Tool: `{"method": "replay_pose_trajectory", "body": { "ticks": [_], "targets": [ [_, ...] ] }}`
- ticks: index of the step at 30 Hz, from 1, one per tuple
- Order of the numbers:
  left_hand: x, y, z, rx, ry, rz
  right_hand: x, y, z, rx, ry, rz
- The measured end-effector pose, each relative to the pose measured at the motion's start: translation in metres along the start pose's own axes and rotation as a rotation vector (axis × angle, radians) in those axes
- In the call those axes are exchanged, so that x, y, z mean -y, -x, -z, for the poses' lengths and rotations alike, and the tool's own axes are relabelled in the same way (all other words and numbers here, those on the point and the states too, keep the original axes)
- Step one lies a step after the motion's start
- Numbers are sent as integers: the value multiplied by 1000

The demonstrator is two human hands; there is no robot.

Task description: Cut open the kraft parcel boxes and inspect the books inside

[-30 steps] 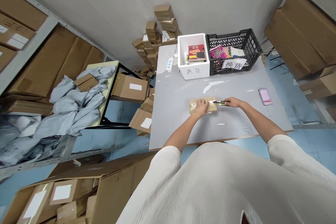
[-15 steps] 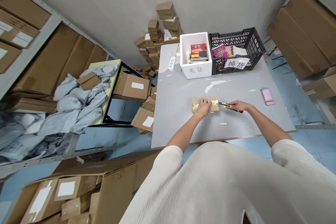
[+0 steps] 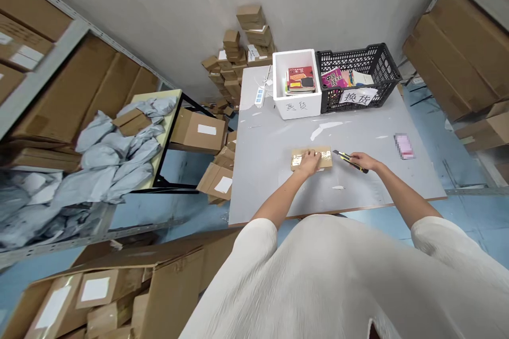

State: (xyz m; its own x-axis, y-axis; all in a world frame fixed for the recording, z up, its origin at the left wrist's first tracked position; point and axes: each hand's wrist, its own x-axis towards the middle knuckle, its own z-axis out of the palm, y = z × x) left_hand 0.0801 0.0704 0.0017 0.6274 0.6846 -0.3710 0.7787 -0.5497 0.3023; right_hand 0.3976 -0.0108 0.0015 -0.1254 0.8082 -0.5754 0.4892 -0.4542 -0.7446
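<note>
A small taped cardboard box point(image 3: 325, 158) lies flat on the grey table point(image 3: 262, 180). My left hand point(image 3: 309, 162) presses on top of it with bent fingers, holding it against the tabletop. Clear tape glints along the box's upper face. In my right hand point(image 3: 364, 161) is a yellow and black utility knife point(image 3: 350, 160), fingers wrapped round its handle. Its tip points left and stands slightly apart from the box's right edge.
A white foam bin point(image 3: 297, 106) and a black plastic crate point(image 3: 360, 96), both with books, stand at the table's back. A pink pixelated item point(image 3: 404, 146) lies at the right. Grey parcels point(image 3: 131, 153) cover a side table; a large carton point(image 3: 178, 286) of boxes is at lower left.
The utility knife in my right hand has moved slightly right and turned, drawing away from the box's edge. My left hand stays on the box.
</note>
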Motion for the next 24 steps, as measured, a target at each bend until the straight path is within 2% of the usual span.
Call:
{"method": "replay_pose_trajectory", "body": {
  "ticks": [4, 8, 11, 17, 24],
  "targets": [
    [-4, 1, 3, -82, 60, 16, -1, -1, -1, -73, -109, -8],
    [-8, -6, 3, -199, 65, 114, 6, 1, -6, -97, -54, 55],
    [-7, -15, -1, -235, 27, 109, 8, 5, -11, -124, 89, 127],
    [-1, -30, -9, -202, 9, 95, 5, 6, -20, -251, 528, 290],
    [-3, -24, -24, -250, -24, 66, 0, 0, -29, -295, 620, 343]
  ]
}}
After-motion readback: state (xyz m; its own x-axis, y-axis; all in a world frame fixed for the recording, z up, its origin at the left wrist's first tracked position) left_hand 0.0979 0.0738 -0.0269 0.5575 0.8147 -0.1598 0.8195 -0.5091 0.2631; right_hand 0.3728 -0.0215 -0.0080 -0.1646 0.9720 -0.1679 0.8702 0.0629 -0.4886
